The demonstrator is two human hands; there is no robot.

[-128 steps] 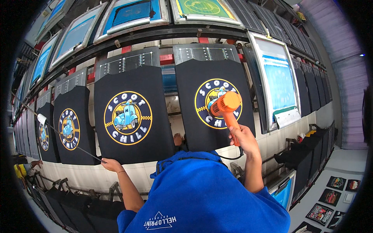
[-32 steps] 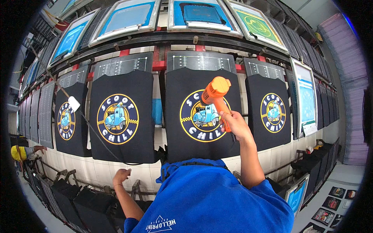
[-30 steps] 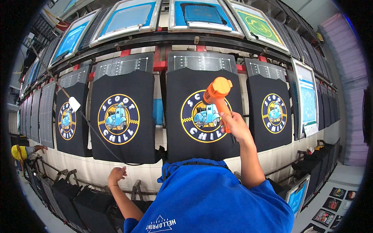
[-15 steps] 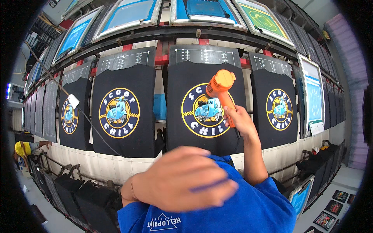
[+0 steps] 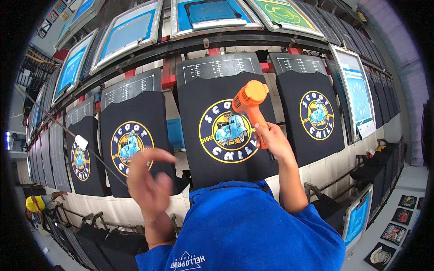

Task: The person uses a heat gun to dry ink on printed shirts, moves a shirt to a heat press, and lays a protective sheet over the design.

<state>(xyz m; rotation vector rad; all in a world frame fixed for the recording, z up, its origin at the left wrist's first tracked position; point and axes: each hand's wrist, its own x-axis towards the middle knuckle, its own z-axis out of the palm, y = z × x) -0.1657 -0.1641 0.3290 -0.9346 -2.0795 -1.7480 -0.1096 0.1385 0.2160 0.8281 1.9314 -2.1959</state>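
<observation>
Head view looks down on the right hand (image 5: 274, 141), fingers wrapped tight round the grip of an orange heat gun (image 5: 250, 105), its body over the middle black shirt (image 5: 226, 131) and beside that shirt's round scooter print (image 5: 228, 131). Each pallet carries one printed shirt, with blue-meshed screen frames (image 5: 205, 16) above. Left hand (image 5: 149, 183) floats raised and loosely open, holding nothing, before the neighbouring shirt (image 5: 133, 144).
</observation>
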